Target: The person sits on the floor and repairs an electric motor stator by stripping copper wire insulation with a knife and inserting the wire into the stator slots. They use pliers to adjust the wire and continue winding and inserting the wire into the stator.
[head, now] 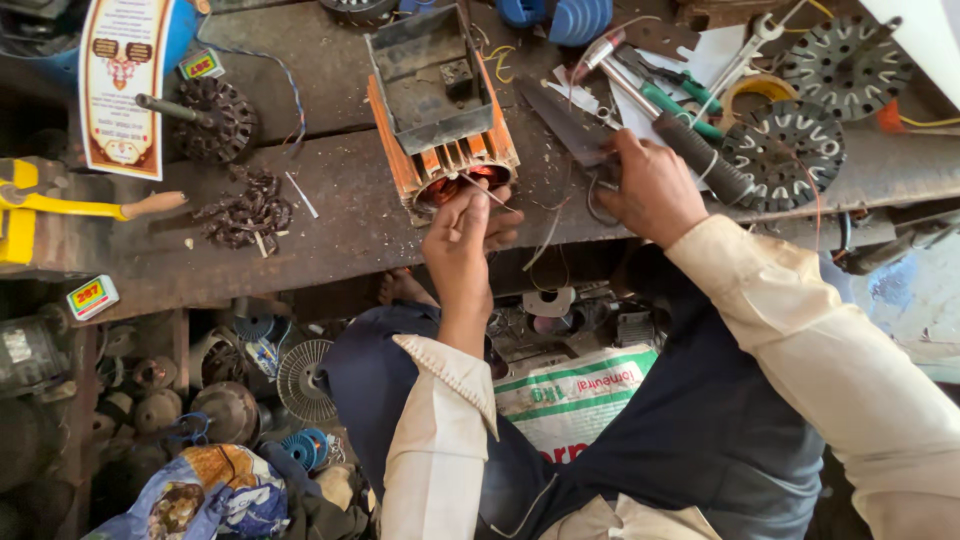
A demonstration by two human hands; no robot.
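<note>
- My left hand (pixel 462 240) sits centre frame, fingertips pinched shut on a thin copper wire (pixel 487 190) right at the mouth of the motor winding block (pixel 443 110).
- That block is the orange-sided thing with a grey metal tray on top, upper middle of the frame, lying on the wooden bench (pixel 340 230). Its copper-filled open end faces me, and my left fingertips are touching it or just in front of it, can't tell which.
- My right hand (pixel 650 185) is right of centre, curled closed around something dark at the bench edge. Looks like a small tool or a wire loop, but the fingers hide it, so I honestly can't tell what.
- Just beside the right hand, toward the upper right, there's a black-handled tool (pixel 700 155) lying diagonally, with green-handled pliers (pixel 680 105) beyond it.
- Far upper right: two round slotted metal discs (pixel 785 150), one above the other, touching or nearly so.
- Left of the block: a pile of dark scrap wire bits (pixel 245 210), and above it a toothed rotor on a shaft (pixel 205 115).
- Far left edge: a yellow tool (pixel 30 205).
- Bottom half is under the bench: a white printed sack (pixel 580 395) between my knees, and old motor parts (pixel 200 390) heaped lower left.
</note>
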